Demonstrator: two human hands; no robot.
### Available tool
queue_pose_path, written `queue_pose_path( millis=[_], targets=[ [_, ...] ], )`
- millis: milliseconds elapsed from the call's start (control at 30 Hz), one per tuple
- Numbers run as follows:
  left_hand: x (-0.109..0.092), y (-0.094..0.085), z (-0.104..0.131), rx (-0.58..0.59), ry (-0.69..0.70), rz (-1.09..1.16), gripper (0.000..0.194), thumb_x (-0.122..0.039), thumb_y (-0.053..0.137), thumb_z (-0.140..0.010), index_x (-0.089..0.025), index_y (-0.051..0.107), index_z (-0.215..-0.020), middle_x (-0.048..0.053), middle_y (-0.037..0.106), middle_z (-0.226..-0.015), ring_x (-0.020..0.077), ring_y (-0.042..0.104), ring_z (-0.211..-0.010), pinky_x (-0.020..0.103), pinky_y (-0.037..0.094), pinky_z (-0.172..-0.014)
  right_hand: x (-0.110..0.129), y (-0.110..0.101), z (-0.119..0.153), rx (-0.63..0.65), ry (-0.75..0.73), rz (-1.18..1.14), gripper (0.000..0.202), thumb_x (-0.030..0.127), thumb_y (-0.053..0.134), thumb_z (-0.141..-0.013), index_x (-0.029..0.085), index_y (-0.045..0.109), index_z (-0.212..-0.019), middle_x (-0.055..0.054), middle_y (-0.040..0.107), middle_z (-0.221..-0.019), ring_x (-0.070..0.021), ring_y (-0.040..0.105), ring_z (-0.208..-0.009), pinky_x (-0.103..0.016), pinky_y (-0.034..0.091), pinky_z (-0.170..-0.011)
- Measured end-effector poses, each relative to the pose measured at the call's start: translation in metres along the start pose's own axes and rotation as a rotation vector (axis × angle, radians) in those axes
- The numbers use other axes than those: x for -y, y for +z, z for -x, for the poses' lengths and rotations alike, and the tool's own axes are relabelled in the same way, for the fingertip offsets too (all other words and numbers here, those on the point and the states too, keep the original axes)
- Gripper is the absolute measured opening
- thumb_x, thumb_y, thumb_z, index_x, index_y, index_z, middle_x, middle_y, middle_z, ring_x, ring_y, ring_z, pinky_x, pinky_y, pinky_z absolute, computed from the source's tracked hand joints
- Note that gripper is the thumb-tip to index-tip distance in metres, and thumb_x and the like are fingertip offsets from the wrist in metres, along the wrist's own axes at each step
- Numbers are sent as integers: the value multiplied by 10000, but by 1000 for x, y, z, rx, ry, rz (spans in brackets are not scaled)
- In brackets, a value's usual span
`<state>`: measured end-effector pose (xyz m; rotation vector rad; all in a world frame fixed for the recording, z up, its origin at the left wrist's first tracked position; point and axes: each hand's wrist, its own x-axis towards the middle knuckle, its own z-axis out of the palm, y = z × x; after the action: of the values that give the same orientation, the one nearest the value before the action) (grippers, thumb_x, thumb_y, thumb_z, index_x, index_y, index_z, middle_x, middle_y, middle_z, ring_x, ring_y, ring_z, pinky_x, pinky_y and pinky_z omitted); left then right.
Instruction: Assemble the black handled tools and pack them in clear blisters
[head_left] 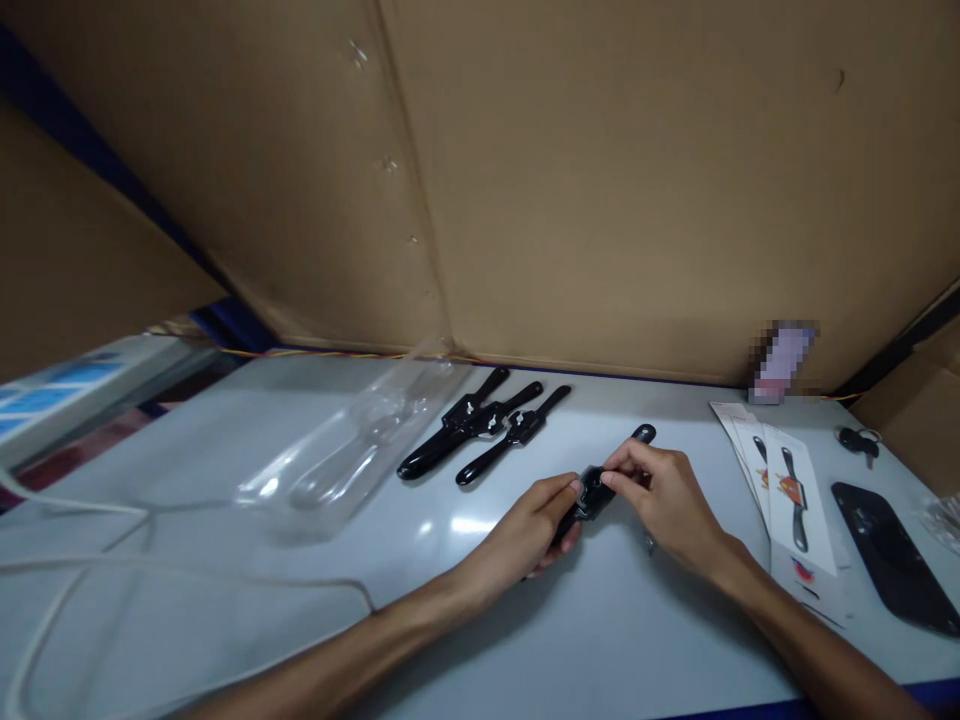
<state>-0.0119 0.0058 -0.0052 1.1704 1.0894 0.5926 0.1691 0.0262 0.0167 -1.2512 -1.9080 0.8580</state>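
A black spokeshave is held tilted over the table, one handle inside the fingers of my left hand and the other pointing away to the upper right. My left thumb presses near its middle plate. My right hand is closed in a pinch at the same middle part, and any small piece between those fingertips is hidden. To the left, three more black spokeshaves lie side by side on the grey-white table, with silvery fittings at their centres.
Clear plastic blister packaging lies left of the tools. Printed cards with spokeshave pictures, a black phone and keys are at the right. A white cable crosses the left side. Cardboard walls the back.
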Motion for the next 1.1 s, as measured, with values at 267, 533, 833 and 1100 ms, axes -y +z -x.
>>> queue_pose_path(
  millis=[267, 533, 833, 1100],
  targets=[
    [-2, 0, 0, 18, 19, -20, 387, -592, 450, -901, -208, 466, -850, -78, 427, -564, 60, 286, -397, 197, 199, -372, -5, 11, 5, -19, -101, 324, 94, 171, 650, -880, 207, 571, -846, 22, 609, -727, -133, 512, -628, -270, 356, -613],
    [-5, -6, 2, 0, -62, 166, 324, -513, 548, -891, -224, 405, -855, -100, 375, -582, 40, 204, -422, 200, 115, -416, 15, -39, 0, 34, -5, 311, 105, 206, 638, -881, 205, 595, -785, 30, 577, -647, -127, 499, -590, -256, 344, -583],
    [-7, -5, 2, 9, -81, 162, 325, -508, 566, -882, -225, 410, -842, -95, 377, -583, 41, 206, -418, 212, 103, -433, -1, -41, 14, 573, 40, 670, 78, 183, 719, -769, 219, 650, -759, -35, 642, -758, -190, 541, -721, -281, 283, -593],
    [-5, -6, 3, 26, -65, 116, 334, -537, 541, -885, -221, 435, -875, -94, 378, -600, 46, 210, -427, 212, 133, -432, 5, -50, 3, 589, -11, 306, 139, 136, 616, -856, 194, 654, -736, 21, 605, -652, -120, 495, -612, -251, 337, -602]
  ],
)
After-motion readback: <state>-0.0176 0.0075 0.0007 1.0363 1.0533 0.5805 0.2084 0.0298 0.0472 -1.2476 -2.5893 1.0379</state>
